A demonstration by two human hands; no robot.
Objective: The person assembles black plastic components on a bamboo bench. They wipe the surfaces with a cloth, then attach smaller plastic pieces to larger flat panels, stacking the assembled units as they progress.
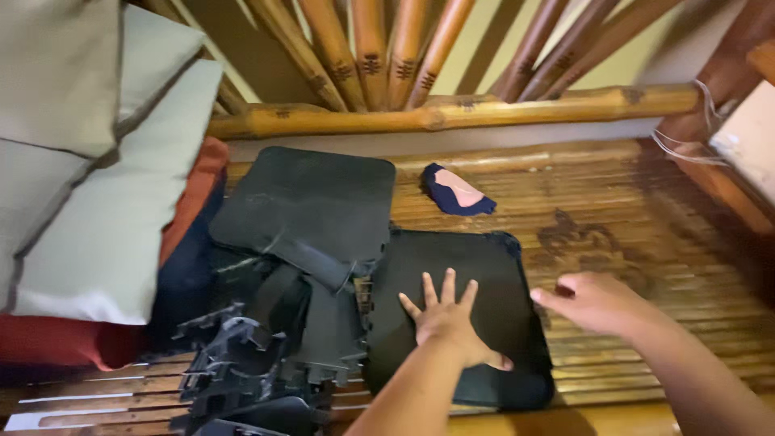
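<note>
My left hand (449, 320) lies flat with fingers spread on a black foam sheet (500, 266) that rests on a bamboo bench (613, 210). My right hand (593, 301) is at the sheet's right edge, fingers curled, thumb pointing at the edge; whether it grips the edge I cannot tell. Another black foam sheet (311, 198) lies tilted to the left, over a pile of cut black foam pieces (250, 347). A small dark blue and pink piece (456, 190) sits behind the flat sheet.
Grey cushions (89, 178) lean at the left over red and dark blue fabric (194, 202). Bamboo backrest poles (452, 113) rise behind the seat. A wooden armrest (726, 153) with white string stands at the right.
</note>
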